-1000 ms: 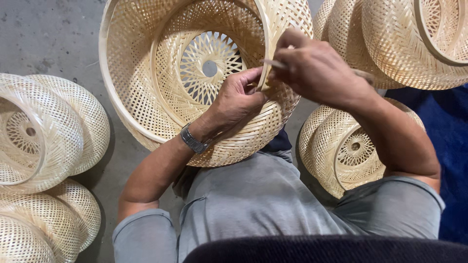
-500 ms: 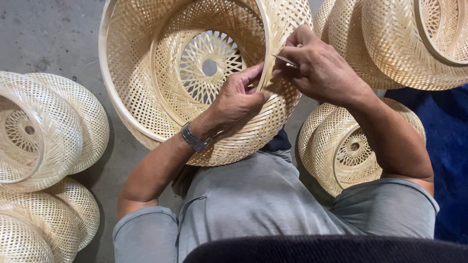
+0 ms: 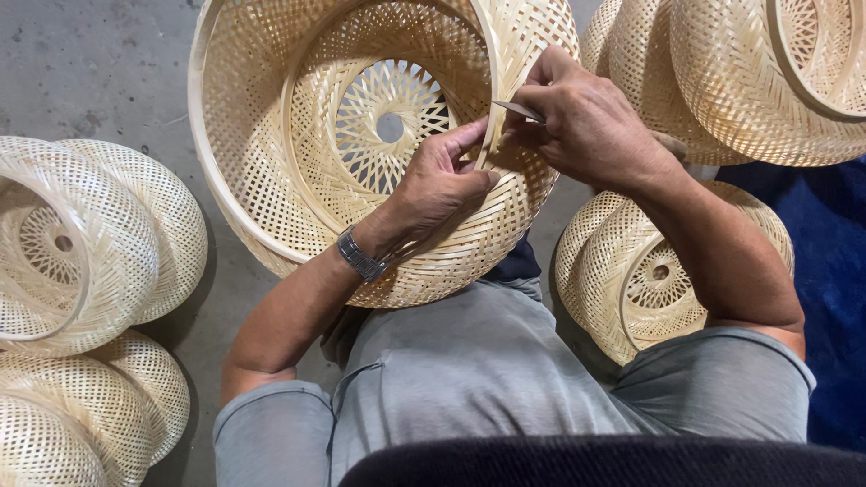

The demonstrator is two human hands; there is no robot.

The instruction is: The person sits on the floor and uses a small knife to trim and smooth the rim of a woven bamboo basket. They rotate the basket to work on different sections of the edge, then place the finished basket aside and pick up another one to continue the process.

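Grey concrete floor (image 3: 99, 63); left hand (image 3: 442, 180) pinches woven basket (image 3: 271, 135) rim, right hand (image 3: 586, 126) grips thin blade (image 3: 520, 110), finished baskets (image 3: 81, 234) around

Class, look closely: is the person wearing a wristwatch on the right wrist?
No: the wristwatch sits on the left wrist, just behind the left hand; the right hand has a bare wrist.

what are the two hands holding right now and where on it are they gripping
The left hand grips the woven basket at its inner rim hoop. The right hand pinches a thin blade-like strip against that hoop.
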